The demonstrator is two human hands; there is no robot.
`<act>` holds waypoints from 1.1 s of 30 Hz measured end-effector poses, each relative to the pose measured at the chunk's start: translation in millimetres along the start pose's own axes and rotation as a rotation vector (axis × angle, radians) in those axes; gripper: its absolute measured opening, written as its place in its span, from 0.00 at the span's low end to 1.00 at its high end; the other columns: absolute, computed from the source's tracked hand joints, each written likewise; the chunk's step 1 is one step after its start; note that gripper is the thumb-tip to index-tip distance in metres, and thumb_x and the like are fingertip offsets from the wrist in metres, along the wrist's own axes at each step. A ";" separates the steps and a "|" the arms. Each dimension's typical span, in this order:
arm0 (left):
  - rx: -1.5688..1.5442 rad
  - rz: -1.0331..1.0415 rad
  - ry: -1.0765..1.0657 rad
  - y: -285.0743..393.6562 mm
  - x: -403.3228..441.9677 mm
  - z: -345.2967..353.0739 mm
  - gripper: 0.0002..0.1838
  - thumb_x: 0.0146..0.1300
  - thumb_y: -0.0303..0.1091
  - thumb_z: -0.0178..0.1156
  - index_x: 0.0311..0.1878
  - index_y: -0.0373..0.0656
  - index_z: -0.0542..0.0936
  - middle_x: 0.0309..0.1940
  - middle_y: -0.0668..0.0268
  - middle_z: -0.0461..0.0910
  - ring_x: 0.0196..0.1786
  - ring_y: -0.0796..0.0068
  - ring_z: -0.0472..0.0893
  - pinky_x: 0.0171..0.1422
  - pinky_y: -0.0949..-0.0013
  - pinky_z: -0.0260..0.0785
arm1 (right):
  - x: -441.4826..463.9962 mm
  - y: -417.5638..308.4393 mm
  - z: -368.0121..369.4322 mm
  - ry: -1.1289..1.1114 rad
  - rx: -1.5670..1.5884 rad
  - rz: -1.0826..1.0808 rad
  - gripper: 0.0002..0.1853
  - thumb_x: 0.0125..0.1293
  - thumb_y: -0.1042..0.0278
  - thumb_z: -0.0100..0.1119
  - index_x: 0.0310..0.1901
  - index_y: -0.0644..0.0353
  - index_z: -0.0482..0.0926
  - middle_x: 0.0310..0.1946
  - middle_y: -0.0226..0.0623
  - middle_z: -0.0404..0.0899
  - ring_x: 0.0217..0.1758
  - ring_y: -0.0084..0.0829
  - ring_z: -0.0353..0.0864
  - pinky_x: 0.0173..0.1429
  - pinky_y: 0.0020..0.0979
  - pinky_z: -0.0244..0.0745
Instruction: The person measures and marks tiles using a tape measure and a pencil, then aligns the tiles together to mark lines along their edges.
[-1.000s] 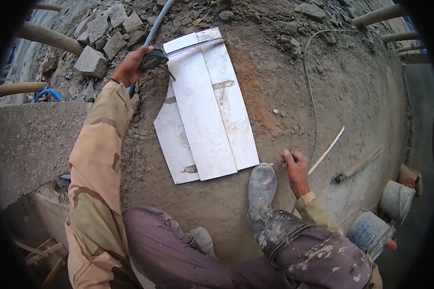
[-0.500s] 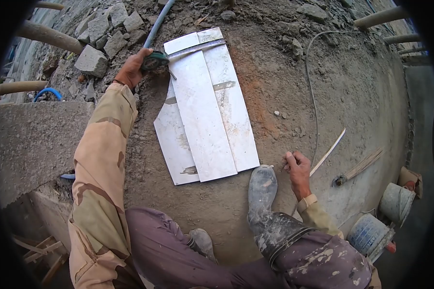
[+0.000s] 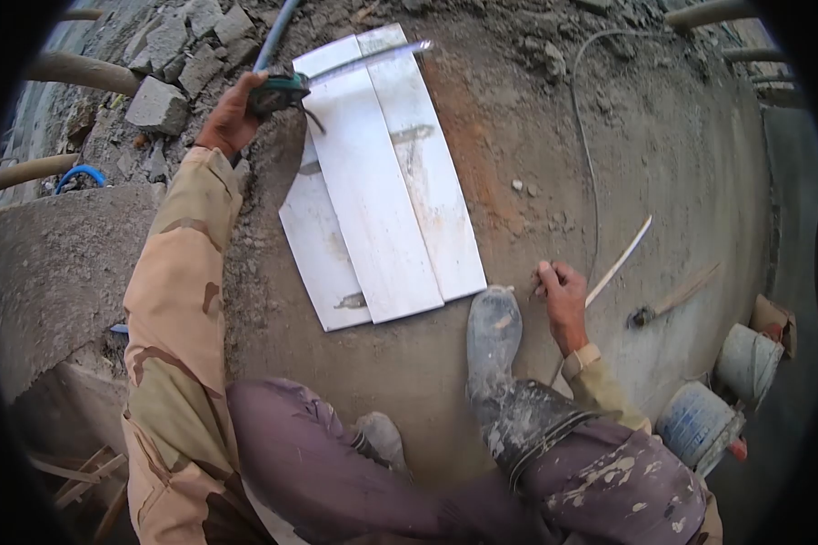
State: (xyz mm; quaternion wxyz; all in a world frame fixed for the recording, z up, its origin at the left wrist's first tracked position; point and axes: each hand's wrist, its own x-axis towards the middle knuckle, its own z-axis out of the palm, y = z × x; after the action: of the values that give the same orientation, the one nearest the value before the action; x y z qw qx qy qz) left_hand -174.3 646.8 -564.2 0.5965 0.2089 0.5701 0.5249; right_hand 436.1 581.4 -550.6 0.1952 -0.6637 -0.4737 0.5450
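My left hand (image 3: pixel 231 116) is wrapped round a green and black tape measure (image 3: pixel 279 93) at the upper left of the white panels. Its metal blade (image 3: pixel 373 59) is pulled out across their far end, its tip just past the right edge. The flat white panels (image 3: pixel 386 191) lie overlapped on the ground, with grey smears on them. One has a slanted left side. My right hand (image 3: pixel 565 298) hovers by my right boot (image 3: pixel 494 331), fingers curled into a pinch. What it holds, if anything, is too small to make out.
Broken concrete blocks (image 3: pixel 159 107) and rubble lie at the upper left, near wooden poles (image 3: pixel 82 71). A thin cable (image 3: pixel 580 118) runs along the ground at right. A pale strip (image 3: pixel 620 259), a brush-like bundle (image 3: pixel 645 315) and paint-stained buckets (image 3: pixel 698 427) are at the right.
The view has shifted slightly, so the panels sit higher. My left hand has moved a little, and the tape blade's tip now reaches farther past the panel edge. My right hand keeps its pinch.
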 end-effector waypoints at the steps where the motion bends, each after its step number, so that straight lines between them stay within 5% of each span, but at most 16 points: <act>1: -0.017 0.051 -0.100 -0.8 -15.3 12.9 0.23 0.70 0.48 0.67 0.58 0.40 0.82 0.56 0.61 0.87 0.58 0.67 0.84 0.71 0.60 0.72 | -0.2 0.5 -0.2 -0.004 0.000 -0.034 0.16 0.75 0.60 0.65 0.33 0.63 0.84 0.27 0.30 0.83 0.27 0.18 0.75 0.33 0.24 0.69; 4: 0.212 0.022 -0.335 -9.5 -87.5 57.8 0.32 0.65 0.55 0.69 0.64 0.40 0.79 0.60 0.54 0.84 0.62 0.60 0.83 0.74 0.54 0.70 | -3.9 0.7 1.5 0.029 0.028 -0.029 0.16 0.75 0.60 0.65 0.31 0.63 0.84 0.26 0.29 0.82 0.27 0.17 0.75 0.33 0.24 0.69; 6: 0.367 -0.161 -0.366 -43.0 -126.4 53.8 0.35 0.58 0.60 0.73 0.58 0.41 0.81 0.55 0.55 0.85 0.58 0.63 0.84 0.68 0.62 0.73 | -7.6 3.4 0.0 0.038 0.022 -0.016 0.16 0.75 0.60 0.65 0.31 0.62 0.83 0.26 0.29 0.82 0.27 0.17 0.75 0.32 0.24 0.68; 9: 0.360 -0.419 -0.358 -65.4 -187.5 79.1 0.30 0.55 0.51 0.77 0.55 0.43 0.80 0.47 0.64 0.82 0.50 0.74 0.80 0.54 0.69 0.74 | -12.2 10.6 -3.0 0.044 0.011 -0.019 0.16 0.75 0.60 0.65 0.30 0.62 0.83 0.26 0.28 0.81 0.26 0.17 0.74 0.32 0.24 0.68; 14: 0.363 -0.604 -0.416 -100.9 -219.2 97.0 0.24 0.63 0.41 0.74 0.56 0.39 0.78 0.47 0.65 0.82 0.46 0.78 0.81 0.51 0.71 0.75 | -13.9 16.9 -4.2 0.032 -0.025 -0.033 0.17 0.74 0.60 0.66 0.29 0.62 0.82 0.25 0.27 0.81 0.26 0.16 0.74 0.32 0.24 0.67; 33: 0.305 -0.618 -0.361 -121.5 -232.1 84.7 0.27 0.62 0.43 0.75 0.57 0.38 0.78 0.50 0.64 0.81 0.49 0.76 0.79 0.56 0.70 0.72 | -24.5 13.2 9.4 -0.011 0.025 0.004 0.15 0.76 0.62 0.65 0.34 0.63 0.85 0.27 0.30 0.83 0.27 0.17 0.76 0.33 0.24 0.70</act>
State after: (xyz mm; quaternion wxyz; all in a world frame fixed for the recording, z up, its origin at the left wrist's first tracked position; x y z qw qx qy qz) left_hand -4.3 431.8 -538.0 0.7794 0.2024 0.5635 0.1846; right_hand 434.1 552.1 -550.8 0.1997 -0.6593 -0.4664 0.5548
